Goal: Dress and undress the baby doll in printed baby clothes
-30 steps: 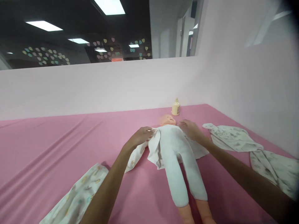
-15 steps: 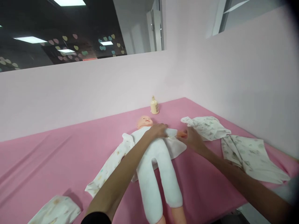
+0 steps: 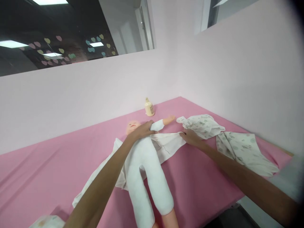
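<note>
A baby doll in white padded cloth lies face up, its legs towards me. My left hand grips it at the shoulder, thumb and fingers around the top of the outstretched arm. Under the doll spreads a white printed baby shirt, one sleeve reaching out at the lower left, partly behind my left forearm. Closed on the shirt's right end, my right hand holds the cloth stretched out below the doll's arm. The doll's bare hand points to the right.
A cream pump bottle stands by the back wall. Two printed garments lie on the right: a crumpled one and a flatter one. A folded cloth shows at lower left. Walls border the pink table behind and right.
My right hand has left the doll's hand and now holds the shirt, which is pulled out to the right. The doll's arm has swung up towards the bottle. The view has shifted right.
</note>
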Available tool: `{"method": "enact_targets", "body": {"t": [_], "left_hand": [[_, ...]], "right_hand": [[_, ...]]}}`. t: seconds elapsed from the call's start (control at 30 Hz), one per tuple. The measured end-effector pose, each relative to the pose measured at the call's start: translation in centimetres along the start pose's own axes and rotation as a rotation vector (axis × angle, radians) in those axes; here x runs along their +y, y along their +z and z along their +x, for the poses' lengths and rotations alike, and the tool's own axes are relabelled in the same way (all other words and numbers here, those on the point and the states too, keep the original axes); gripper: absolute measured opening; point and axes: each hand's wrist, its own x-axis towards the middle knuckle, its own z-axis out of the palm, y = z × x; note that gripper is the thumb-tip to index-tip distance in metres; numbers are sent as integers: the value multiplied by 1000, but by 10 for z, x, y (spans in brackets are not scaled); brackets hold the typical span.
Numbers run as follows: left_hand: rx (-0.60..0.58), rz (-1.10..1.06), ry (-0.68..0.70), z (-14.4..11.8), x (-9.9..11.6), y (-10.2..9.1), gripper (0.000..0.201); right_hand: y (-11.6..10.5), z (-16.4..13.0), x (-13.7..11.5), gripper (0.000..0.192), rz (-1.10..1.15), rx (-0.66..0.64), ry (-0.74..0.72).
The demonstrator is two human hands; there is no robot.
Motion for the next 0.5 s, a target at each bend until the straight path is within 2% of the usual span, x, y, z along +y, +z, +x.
{"method": "enact_targets", "body": {"t": [0.13,0.27,0.4,0.5], "left_hand": [[83,-93,-20,-19,-2,-7,38],[91,-147,-32,-30,3,-12,32],[66,-134,-24,-35,10,-13,35],[43,-127,-8,-38,13,-11,38]], "right_hand": [[-9,-4,8,26,-62,-20,67],[-6,-11,-10,17,-146,-37,10],[3,2,-44,45,-118,-100,-180],[12,26,-59,43,-85,-143,-174]]}}
